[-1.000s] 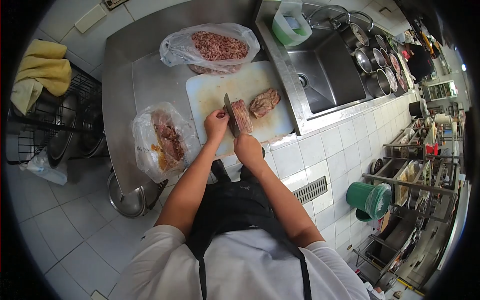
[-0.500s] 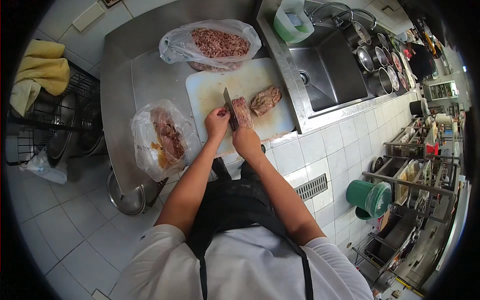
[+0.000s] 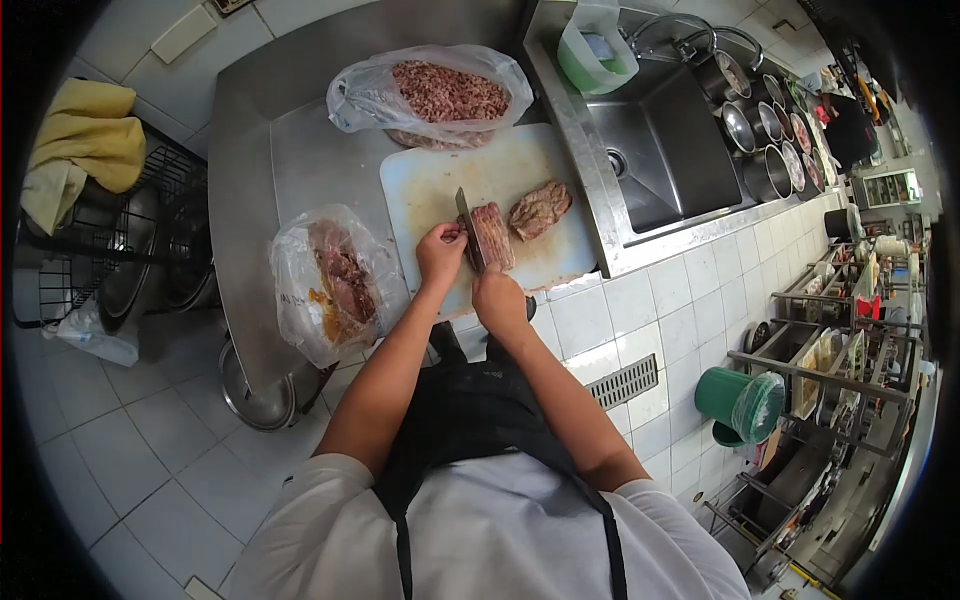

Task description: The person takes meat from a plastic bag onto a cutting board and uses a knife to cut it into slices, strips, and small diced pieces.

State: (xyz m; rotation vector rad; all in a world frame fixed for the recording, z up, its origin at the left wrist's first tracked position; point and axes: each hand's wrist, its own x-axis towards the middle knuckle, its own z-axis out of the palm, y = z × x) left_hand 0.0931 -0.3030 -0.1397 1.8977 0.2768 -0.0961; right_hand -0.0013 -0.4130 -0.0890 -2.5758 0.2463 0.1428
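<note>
My right hand (image 3: 500,302) is wrapped round the handle end of a knife (image 3: 463,203), whose blade points away from me. The blade stands along the left side of a piece of meat (image 3: 493,240) on a white cutting board (image 3: 420,185). On the left of the blade is my left hand (image 3: 440,254), its fingers curled together close to the steel; what they hold, if anything, is too small to make out. A second, browner piece of meat (image 3: 540,210) lies to the right on the board, apart from both hands.
Behind the board, a plastic bag of chopped meat (image 3: 450,92) rests on the steel counter (image 3: 300,150). Another bag with meat (image 3: 335,285) lies at the left. A sink (image 3: 665,150) with a green container (image 3: 597,60) adjoins on the right. A green bin (image 3: 735,400) stands on the floor.
The whole view has shifted slightly. My knife now sits nearer me and closer against the meat's left side, with less blade showing beyond it. My left hand stays beside it, fingers still curled.
</note>
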